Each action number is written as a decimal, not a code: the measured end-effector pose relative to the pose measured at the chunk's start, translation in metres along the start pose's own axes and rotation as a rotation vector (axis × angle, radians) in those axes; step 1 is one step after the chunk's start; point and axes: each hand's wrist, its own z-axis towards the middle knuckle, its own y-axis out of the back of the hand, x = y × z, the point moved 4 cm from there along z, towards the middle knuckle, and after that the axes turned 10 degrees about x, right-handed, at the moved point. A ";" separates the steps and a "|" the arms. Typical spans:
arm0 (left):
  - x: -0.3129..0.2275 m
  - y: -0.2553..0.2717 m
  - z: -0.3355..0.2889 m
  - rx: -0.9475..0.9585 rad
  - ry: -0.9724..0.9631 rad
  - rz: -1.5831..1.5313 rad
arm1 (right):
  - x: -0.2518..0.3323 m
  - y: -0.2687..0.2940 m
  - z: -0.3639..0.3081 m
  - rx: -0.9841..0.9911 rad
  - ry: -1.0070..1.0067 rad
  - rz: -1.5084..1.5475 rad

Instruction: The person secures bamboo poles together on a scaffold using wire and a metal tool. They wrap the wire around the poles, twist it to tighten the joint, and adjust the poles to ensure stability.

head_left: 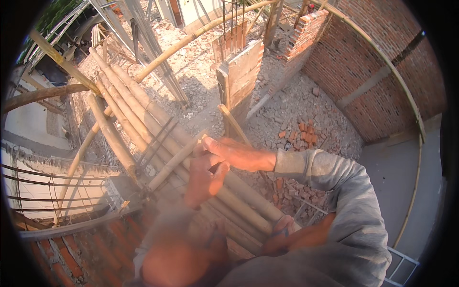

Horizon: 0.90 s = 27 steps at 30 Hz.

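Note:
Both hands meet in front of me, above a platform of long bamboo poles [143,103]. My left hand [200,181] is closed, its fingers curled against the other hand. From the right comes my right hand [236,152], in a grey sleeve, its fingers bent together and its thumb toward the far side. What they grip between them is hidden. Right by the fingertips is the pale end of a short bamboo piece [171,166], which lies slantwise across the poles. Several thin dark steel bars [158,141] rest on the poles beyond it.
My feet are on the poles, high above rubble [282,115] and a heap of broken red bricks [306,135]. A part-broken wall [241,71] stands ahead, a tall brick wall [368,71] at right. Rebar [57,184] and brickwork [71,258] lie left; a ladder [401,268] lower right.

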 end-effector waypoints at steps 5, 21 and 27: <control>0.001 0.008 -0.005 -0.072 0.073 -0.037 | 0.032 0.027 -0.019 -0.209 0.133 -0.156; -0.012 0.033 0.004 -0.019 -0.054 0.265 | 0.052 0.023 -0.042 -0.052 0.093 -0.723; -0.001 0.022 -0.005 0.118 0.209 0.003 | 0.056 0.012 -0.028 -0.272 0.287 -0.563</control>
